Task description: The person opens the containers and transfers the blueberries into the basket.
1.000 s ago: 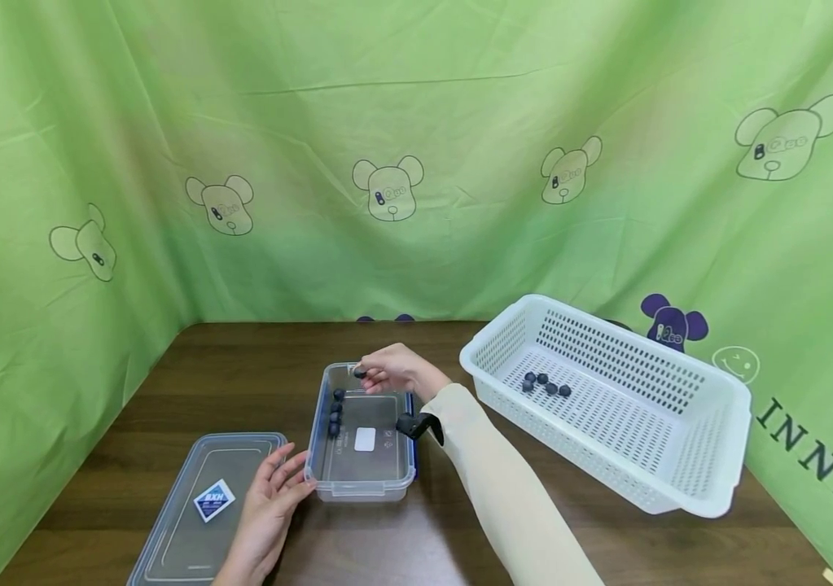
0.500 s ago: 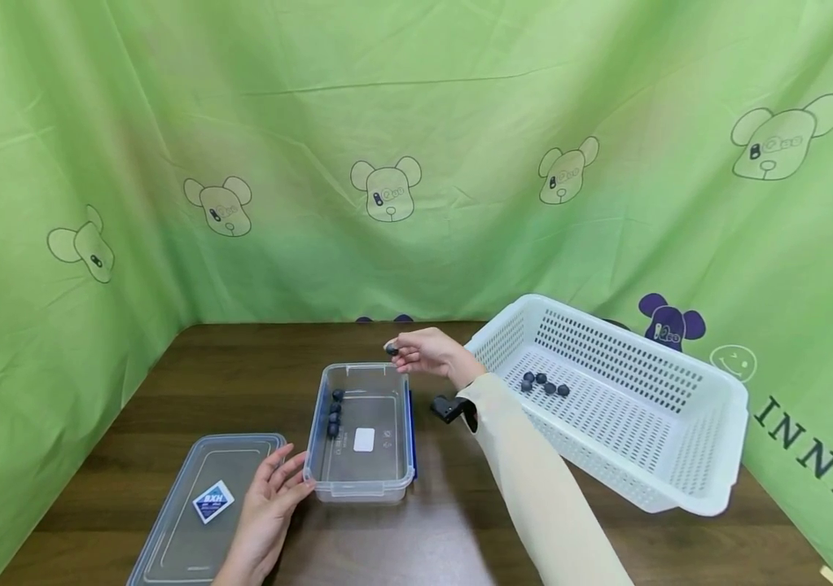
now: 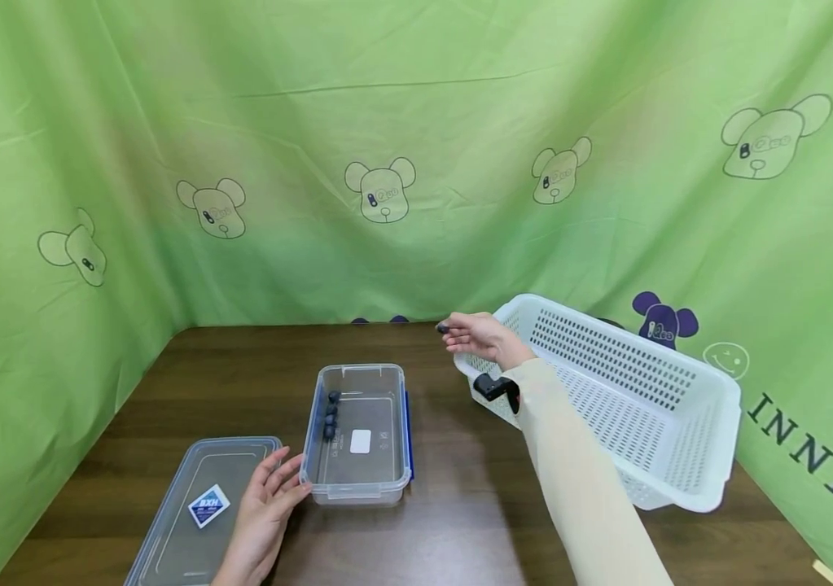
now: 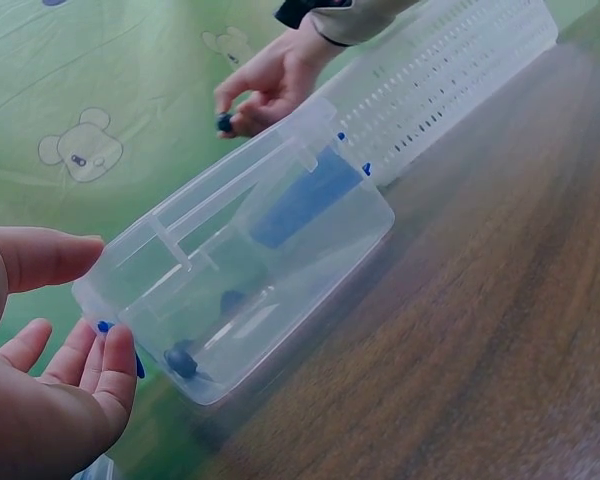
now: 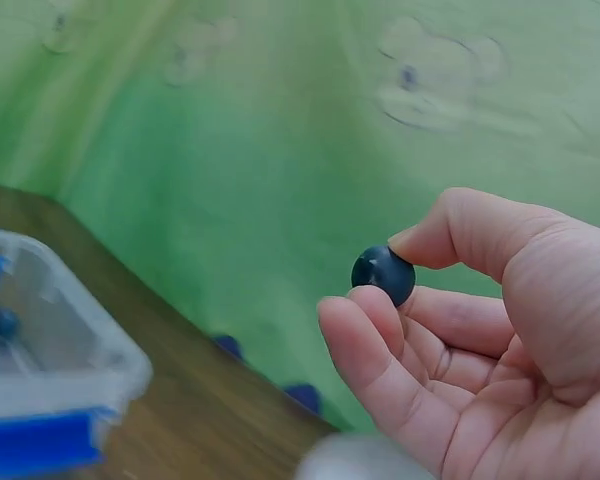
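Note:
Between the thumb and fingers of my right hand a dark blueberry is pinched, up in the air by the left end of the white perforated basket. My left hand touches the near left corner of a clear plastic food container, its thumb straight and its fingers loosely spread along the side. Inside that lidless container several blueberries lie in a row by the left wall. The right hand and sleeve hide the basket's left part and whatever lies there.
A clear lid with a blue and white sticker lies on the table to the left, partly behind my left hand. Blue latches hang at the container's right side. A green printed curtain surrounds the wooden table.
My right hand has carried the blueberry from above the container rightward to the basket's left end, covering the berries seen there before. The left hand stays at the container's corner.

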Demonstrator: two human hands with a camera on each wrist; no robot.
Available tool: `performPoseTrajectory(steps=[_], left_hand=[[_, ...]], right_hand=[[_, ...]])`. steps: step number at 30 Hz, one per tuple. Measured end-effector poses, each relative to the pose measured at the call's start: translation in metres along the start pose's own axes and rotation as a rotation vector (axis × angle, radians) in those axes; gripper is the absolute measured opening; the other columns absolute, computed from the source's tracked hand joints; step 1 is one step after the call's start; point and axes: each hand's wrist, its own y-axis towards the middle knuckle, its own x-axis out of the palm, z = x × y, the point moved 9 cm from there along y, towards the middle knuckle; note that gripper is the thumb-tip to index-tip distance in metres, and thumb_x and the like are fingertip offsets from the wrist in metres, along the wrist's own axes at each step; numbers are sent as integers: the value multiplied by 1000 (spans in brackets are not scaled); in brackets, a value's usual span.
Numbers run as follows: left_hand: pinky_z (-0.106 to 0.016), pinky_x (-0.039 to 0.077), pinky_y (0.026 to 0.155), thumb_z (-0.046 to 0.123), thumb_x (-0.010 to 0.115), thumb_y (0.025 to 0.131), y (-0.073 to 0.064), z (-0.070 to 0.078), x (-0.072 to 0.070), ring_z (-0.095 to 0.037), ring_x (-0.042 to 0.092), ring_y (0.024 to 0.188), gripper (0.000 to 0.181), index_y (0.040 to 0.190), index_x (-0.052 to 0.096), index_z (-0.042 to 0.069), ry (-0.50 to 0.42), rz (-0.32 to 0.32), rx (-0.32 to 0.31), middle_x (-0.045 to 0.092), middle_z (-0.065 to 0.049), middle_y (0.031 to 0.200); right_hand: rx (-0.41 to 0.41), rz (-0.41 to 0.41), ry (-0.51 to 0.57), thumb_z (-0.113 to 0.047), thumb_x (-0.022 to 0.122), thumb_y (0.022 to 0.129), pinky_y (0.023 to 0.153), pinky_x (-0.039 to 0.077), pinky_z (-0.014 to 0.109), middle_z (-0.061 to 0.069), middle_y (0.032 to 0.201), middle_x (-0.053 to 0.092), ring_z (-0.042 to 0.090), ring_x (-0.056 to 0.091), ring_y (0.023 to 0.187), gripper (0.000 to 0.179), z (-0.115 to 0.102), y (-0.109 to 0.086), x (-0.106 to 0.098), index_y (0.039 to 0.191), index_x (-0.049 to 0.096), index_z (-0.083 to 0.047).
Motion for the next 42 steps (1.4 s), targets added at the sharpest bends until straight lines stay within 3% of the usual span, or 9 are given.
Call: performPoseTrajectory(steps=[12, 16, 20, 27, 36, 42], left_hand=[[-23, 52, 87, -14, 60, 88, 1, -3, 6, -14, 59, 104, 63, 143, 30, -2, -10, -28, 3, 58, 0, 119], [-23, 52, 88, -14, 60, 88, 1, -4, 6, -13, 59, 104, 63, 142, 30, -2, -13, -25, 3, 58, 0, 119], [-23, 51, 88, -13, 60, 88, 0, -4, 5, -13, 59, 104, 64, 143, 29, -3, -10, -20, -2, 58, 0, 119], [-24, 51, 88, -13, 60, 88, 0, -6, 4, -12, 59, 104, 63, 143, 30, -2, -10, -28, -11, 58, 0, 120], [-23, 51, 87, -13, 60, 88, 1, -3, 1, -12, 59, 103, 63, 143, 30, -1, -6, -22, -4, 58, 2, 118], [-23, 51, 87, -13, 60, 88, 2, -2, 1, -13, 59, 103, 64, 143, 29, -2, 4, -11, -4, 57, 0, 119]], right_hand=[[21, 88, 89, 2, 45, 102, 78, 57, 27, 10, 87, 65, 18, 68, 80, 19, -6, -33, -94, 92, 60, 0], [68, 136, -10, 2, 50, 100, 80, 57, 27, 11, 89, 65, 19, 68, 81, 4, 3, -39, -117, 101, 53, 3], [141, 170, -146, 3, 54, 98, 80, 57, 28, 11, 84, 64, 18, 68, 77, 8, 16, -43, -132, 105, 52, 5], [205, 178, -227, 7, 55, 95, 71, 59, 28, 8, 74, 66, 17, 69, 66, 7, 33, -49, -139, 94, 61, 3], [221, 135, -329, 5, 54, 96, 71, 59, 28, 9, 75, 67, 16, 69, 67, 14, 37, -42, -130, 110, 53, 10], [220, 127, -310, 1, 52, 98, 72, 59, 28, 9, 75, 66, 15, 68, 66, 15, 34, -39, -126, 111, 48, 7]])
